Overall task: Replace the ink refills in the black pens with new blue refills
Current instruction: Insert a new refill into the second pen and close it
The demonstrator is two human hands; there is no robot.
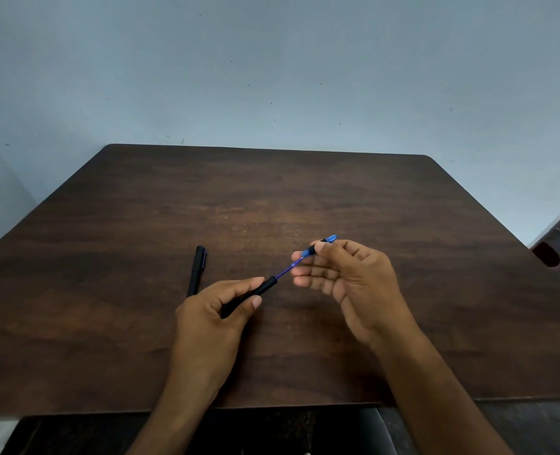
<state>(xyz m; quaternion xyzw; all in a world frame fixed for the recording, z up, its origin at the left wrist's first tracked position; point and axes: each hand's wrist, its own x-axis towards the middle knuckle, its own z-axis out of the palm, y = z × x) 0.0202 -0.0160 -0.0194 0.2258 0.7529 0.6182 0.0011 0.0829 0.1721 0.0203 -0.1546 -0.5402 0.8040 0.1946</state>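
Both hands holding a black pen apart over the table, blue refill showing btwn the two parts.

L hand (211,311) is gripping the black pen barrel (252,295), thumb & curled fingers clamped round it, open end pointing up-right. R hand (347,277) is pinching the blue-tipped front section (318,247) btwn thumb & forefinger, other fingers lying loosely curled below it. Thin blue refill (285,272) is spanning the gap, one end in the barrel mouth, other end at the front section; can't tell how far it's seated. All held just above the dark wood table (403,208), near its middle. A 2nd black pen (197,270), capped, is lying flat on the table just left of the L hand, pointing away from the person. Pale blue wall (272,67) is standing behind the table.
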